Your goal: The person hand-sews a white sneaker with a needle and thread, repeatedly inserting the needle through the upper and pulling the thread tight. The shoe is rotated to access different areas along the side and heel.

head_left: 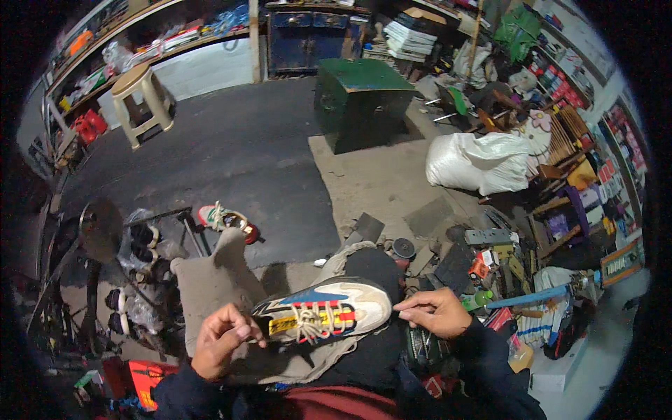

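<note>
A sneaker (368, 312) in cream, blue, black, red and yellow with beige laces lies across my lap, toe to the right. Beneath it is a grey-beige cloth (283, 364). My left hand (225, 341) is near the heel end, its fingers curled with thumb and index close together. Just off the toe, my right hand (438, 313) has thumb and fingertips pinched. Anything thin in either pinch is too small to make out.
Hand tools and scraps surround a small grinding disc (404, 248) at front right. A red and white shoe (229, 221) stands beyond my lap. Farther off are a green metal box (364, 105), a white sack (479, 162) and a plastic stool (143, 105). More shoes (119, 308) lie left.
</note>
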`<state>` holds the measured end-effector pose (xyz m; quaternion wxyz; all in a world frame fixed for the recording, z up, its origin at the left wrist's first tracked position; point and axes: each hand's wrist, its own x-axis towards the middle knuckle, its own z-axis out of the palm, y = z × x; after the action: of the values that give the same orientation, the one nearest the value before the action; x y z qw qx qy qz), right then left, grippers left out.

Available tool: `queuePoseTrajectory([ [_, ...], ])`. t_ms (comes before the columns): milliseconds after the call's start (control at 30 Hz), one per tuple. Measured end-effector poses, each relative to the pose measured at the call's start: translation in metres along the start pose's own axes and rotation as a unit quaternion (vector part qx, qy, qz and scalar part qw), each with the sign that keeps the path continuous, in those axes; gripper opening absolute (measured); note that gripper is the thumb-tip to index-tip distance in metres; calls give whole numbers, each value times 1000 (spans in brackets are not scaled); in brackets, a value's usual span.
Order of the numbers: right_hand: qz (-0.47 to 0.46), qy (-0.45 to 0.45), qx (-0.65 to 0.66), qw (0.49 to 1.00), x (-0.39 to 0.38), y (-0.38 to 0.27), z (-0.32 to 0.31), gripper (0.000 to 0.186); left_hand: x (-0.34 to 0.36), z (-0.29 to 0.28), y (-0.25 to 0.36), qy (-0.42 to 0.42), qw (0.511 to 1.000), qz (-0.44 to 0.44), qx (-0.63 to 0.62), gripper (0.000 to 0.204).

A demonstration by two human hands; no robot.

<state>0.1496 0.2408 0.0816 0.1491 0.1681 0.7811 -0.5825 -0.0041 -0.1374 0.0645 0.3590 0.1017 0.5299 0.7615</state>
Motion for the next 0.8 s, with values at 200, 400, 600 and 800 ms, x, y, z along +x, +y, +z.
queuePoseTrajectory([
  [200, -11, -36, 4, 999, 3, 3, -5, 22, 18, 0, 10, -146, 923, -184, 304, 41],
  [400, 26, -52, 71, 996, 8, 8, -7, 22, 70, 22, -23, -277, 936, -214, 13, 77],
  [600, 94, -101, -18, 990, 16, -9, -25, 25, 96, 43, -67, -269, 918, -268, -116, 83],
  [800, 77, -108, -138, 982, 18, -40, -35, 24, 112, 55, -85, -309, 904, -273, -113, 63],
])
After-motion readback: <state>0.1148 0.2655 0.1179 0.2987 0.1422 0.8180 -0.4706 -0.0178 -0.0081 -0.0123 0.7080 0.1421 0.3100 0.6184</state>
